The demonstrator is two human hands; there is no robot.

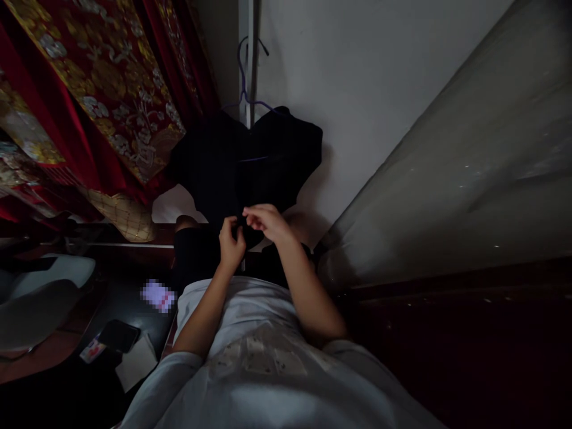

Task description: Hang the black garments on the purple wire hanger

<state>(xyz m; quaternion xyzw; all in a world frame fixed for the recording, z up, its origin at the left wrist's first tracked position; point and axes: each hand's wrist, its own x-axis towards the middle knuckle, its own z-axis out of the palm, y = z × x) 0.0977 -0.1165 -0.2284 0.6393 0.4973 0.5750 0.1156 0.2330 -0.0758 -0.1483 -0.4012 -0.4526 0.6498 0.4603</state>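
Observation:
A black short-sleeved shirt point(277, 149) hangs in front of me on a thin purple hanger point(243, 77). Its front placket and lower hem lie by my hands. My left hand point(231, 243) is closed at the shirt's front edge, thumb and fingers curled round dark cloth. Slightly higher and to the right is my right hand point(268, 221), its fingertips drawn together close to the same edge. Whatever those right fingertips hold, if anything, is too small and dark to make out.
Red curtains with gold embroidery point(120, 77) hang at left. A grey covered surface point(447, 179) slants along the right, beside a pale wall point(357, 53). At lower left are a chair point(40, 316), a dark phone point(118, 336) and a white paper point(136, 363).

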